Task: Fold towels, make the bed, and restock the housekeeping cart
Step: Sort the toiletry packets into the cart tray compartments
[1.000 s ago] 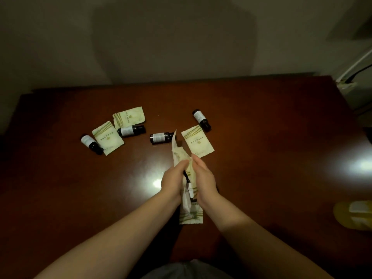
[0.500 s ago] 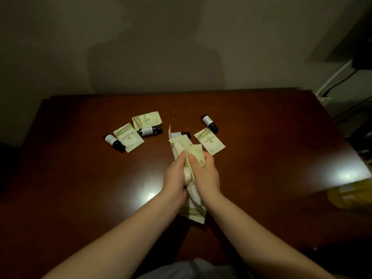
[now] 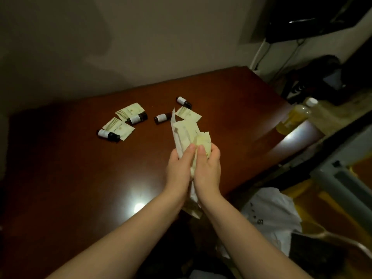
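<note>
- Looking at the left side of the brown desk (image 3: 60, 178), I see a small dark bottle (image 3: 107, 134) lying on its side. It touches a pale packet (image 3: 120, 128).
- Next comes a second packet (image 3: 129, 111), a bit farther back. A second bottle (image 3: 137, 118) lies across its near edge.
- A third bottle (image 3: 162, 118) lies on its side by itself, near the middle of the desk.
- My left hand (image 3: 179, 168) is curled round a bunch of pale packets (image 3: 185, 135). The bunch sticks up past my fingers and hangs down below my wrists, above the desk.
- Behind the bunch, a fourth bottle (image 3: 183, 102) lies at the far corner of a flat packet (image 3: 188, 114).
- My right hand (image 3: 207, 170) grips the same bunch from the other side. The two hands are pressed close together.
- Past the right edge of the desk I see a white bag (image 3: 269, 214) down low, and a yellow bottle (image 3: 296, 115) with a white cap farther back.
</note>
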Demonstrator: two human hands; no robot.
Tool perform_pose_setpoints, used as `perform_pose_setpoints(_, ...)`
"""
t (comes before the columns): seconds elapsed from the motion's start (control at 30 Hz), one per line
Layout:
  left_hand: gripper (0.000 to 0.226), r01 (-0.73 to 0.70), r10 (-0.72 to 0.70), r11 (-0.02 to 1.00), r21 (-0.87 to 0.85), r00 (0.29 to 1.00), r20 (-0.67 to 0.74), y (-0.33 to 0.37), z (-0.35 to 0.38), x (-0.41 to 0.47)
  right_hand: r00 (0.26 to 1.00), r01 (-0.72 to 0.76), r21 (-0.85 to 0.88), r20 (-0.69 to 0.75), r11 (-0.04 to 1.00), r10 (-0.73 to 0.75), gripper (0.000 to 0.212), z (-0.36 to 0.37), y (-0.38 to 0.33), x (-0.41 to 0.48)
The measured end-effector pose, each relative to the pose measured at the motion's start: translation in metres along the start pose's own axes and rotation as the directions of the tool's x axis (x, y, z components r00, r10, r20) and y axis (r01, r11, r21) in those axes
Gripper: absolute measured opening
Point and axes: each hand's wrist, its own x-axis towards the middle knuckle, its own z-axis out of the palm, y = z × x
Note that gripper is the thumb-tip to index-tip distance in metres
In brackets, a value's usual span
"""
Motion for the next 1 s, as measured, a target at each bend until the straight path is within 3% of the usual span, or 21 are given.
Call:
perform_pose_setpoints(0.2,0.031,-0.109,0.072,0.977,0.182,0.978,0.197,-0.019,0.041,-0.079,0.985,0.044,0.048,-0.169,0.998,-0.035,0.042,-0.083,0.015,-0.049)
perform_pose_setpoints(0.4,0.031,-0.149,0.074,0.974,0.170,0.921,0.383,-0.074,0.112,-0.203,0.956,0.096,0.108,-0.285,0.990,-0.061,0.039,-0.217,0.055,-0.124)
perform_pose_setpoints(0.7,0.037,-0.148,0.089,0.984,0.103,0.895,0.436,-0.177,0.228,-0.394,0.913,0.092,0.048,-0.404,0.995,-0.065,0.035,-0.430,0.113,-0.241)
perform_pose_setpoints(0.83,0.029,-0.104,0.060,0.992,0.074,0.893,0.446,-0.176,0.286,-0.424,0.900,0.166,0.108,-0.423,0.980,-0.106,0.023,-0.500,0.110,-0.243)
perform_pose_setpoints(1.0,0.030,-0.067,0.050,0.998,0.022,0.885,0.462,-0.178,0.374,-0.419,0.856,0.280,0.022,-0.458,0.960,-0.240,0.034,-0.567,0.119,-0.198)
